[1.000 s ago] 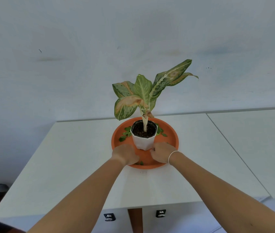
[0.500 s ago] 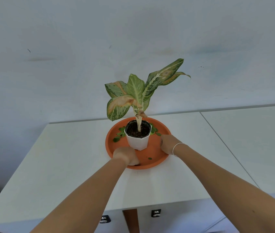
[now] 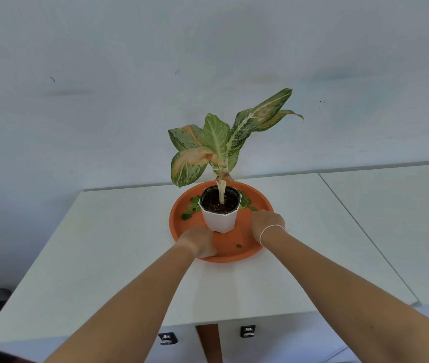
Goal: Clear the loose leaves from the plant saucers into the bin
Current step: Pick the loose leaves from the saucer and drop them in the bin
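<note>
Hands on the saucer (image 3: 179,226): left hand (image 3: 199,241) at 7 o'clock; right hand (image 3: 267,223), moved from 5 to 3 o'clock, nearer the leaves (image 3: 192,208) behind the pot (image 3: 220,218). Grips cannot be told.

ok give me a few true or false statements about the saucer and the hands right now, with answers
1. The white pot stands inside the orange saucer. True.
2. The saucer holds no loose leaves. False: small green leaves lie beside the pot.
3. The left hand is at the saucer's near rim. True.
4. The right hand is lifting the pot by its stem. False: it is at the saucer's right side.
5. A bin stands on the table. False: none is visible.
</note>
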Available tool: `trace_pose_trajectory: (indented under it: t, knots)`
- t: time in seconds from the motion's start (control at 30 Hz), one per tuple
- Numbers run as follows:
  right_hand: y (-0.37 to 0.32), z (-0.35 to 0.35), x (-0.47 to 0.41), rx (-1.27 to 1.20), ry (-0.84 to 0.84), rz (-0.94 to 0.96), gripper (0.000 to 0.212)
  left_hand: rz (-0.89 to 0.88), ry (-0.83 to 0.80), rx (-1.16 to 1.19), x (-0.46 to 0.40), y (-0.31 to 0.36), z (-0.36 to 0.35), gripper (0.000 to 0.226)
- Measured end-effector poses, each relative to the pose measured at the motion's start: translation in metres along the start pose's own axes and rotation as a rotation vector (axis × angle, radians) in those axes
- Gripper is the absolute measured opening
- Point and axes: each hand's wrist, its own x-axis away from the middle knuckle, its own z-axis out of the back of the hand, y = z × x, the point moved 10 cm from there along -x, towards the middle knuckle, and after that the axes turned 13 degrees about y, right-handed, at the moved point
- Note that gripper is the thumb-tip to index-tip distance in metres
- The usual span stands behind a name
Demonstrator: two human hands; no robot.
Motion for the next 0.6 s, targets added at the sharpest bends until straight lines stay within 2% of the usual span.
trace_pose_trajectory:
  t: [0.07,0.2,0.33,0.43,0.53,0.6]
  knots:
    - [0.002,0.001,0.003,0.054,0.042,0.003,0.029,0.016,0.005,0.05,0.001,-0.006,0.001,0.011]
    - [0.004,-0.012,-0.007,-0.062,0.08,-0.024,0.033,0.049,0.014,0.178,0.0,-0.012,0.002,0.021]
    - [-0.008,-0.004,0.005,-0.165,-0.041,0.049,0.024,0.079,0.049,0.249,-0.001,-0.019,0.005,0.03]
    - [-0.021,-0.003,0.011,-0.102,-0.106,0.114,0.017,0.113,0.06,0.309,0.0,-0.024,0.008,0.031]
    - [-0.024,-0.017,0.011,-0.045,-0.122,0.112,0.026,0.127,0.075,0.341,0.002,-0.025,0.011,0.032]
    - [-0.025,-0.021,0.012,-0.045,-0.101,0.109,0.025,0.133,0.077,0.369,0.003,-0.026,0.011,0.031]
